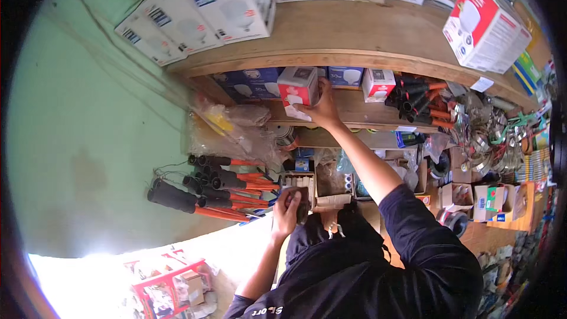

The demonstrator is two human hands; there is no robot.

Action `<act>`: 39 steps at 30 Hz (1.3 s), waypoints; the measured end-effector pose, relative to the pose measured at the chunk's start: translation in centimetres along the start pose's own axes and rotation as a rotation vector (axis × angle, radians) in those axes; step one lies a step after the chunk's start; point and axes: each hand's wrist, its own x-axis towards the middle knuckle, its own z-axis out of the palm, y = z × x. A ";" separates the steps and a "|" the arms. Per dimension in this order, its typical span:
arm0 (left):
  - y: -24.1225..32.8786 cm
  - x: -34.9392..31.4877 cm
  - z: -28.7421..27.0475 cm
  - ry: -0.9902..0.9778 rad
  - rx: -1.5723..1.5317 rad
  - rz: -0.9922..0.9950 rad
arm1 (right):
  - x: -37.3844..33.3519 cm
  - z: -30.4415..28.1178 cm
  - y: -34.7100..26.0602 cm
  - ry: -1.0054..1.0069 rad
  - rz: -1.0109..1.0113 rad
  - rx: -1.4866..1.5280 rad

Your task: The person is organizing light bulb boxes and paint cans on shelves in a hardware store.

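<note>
My right hand (322,108) reaches up to the middle shelf and grips a red-and-white light bulb box (297,90) by its right side and lower edge. Blue bulb boxes (251,81) stand beside and behind it, and a smaller red-and-white bulb box (378,85) is farther right. Down by my waist, my left hand (286,211) has its fingers closed. Something dark shows along its right side, too unclear to name.
Large white bulb boxes (230,9) and a red-and-white box (485,26) line the upper wooden shelf (354,29). Orange-and-black handled tools (215,186) jut out at left. Crumpled plastic wrap (233,127) hangs nearby. Open cartons (456,196) sit lower right; a red rack (171,283) stands lower left.
</note>
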 end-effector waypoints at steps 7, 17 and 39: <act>8.2 -0.2 3.4 0.316 -0.935 0.278 | -10.7 -16.3 -1.8 -0.155 0.287 0.812; 22.2 -1.7 13.7 0.215 0.337 1.157 | -15.8 -26.2 -9.0 -0.277 0.445 1.245; 27.5 -3.3 13.0 0.321 0.351 1.007 | -14.2 -22.1 -10.7 -0.226 0.401 1.457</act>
